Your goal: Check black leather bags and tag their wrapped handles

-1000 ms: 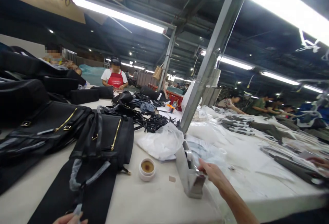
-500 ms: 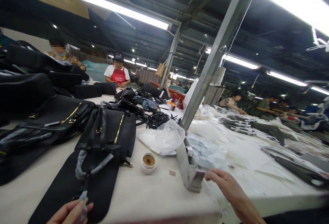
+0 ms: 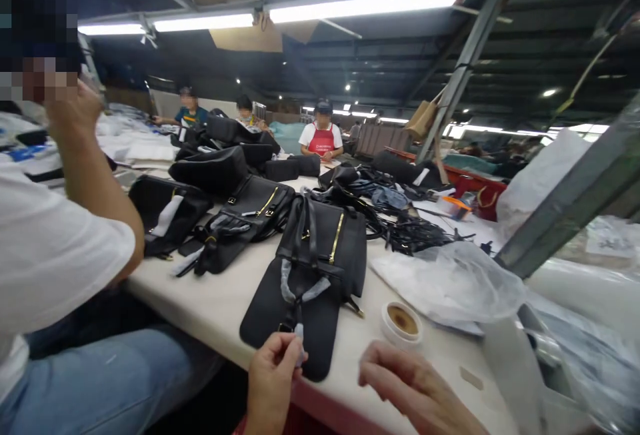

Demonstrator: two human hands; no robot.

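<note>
A black backpack (image 3: 320, 235) with a gold zip lies on the table, its flap spread toward me. My left hand (image 3: 275, 365) pinches the plastic-wrapped end of the bag's strap (image 3: 299, 332) over the flap's near edge. To the right, my right hand (image 3: 413, 385) hovers above the table with its fingers curled together. Whatever is between those fingertips, if anything, is too small and blurred to make out. Just beyond it sits a round white roll or tub (image 3: 401, 324) with a brown centre.
A grey tape dispenser (image 3: 515, 362) stands at right, near a crumpled plastic bag (image 3: 460, 278) and a slanted metal post (image 3: 560, 202). More black bags (image 3: 255, 202) and a heap of black straps (image 3: 420, 232) cover the table beyond. A co-worker's arm (image 3: 95, 188) is close on my left.
The view has swung left, bringing the seated co-worker into sight. My right hand has come away from the tape dispenser toward the backpack. My left hand keeps its pinch on the strap.
</note>
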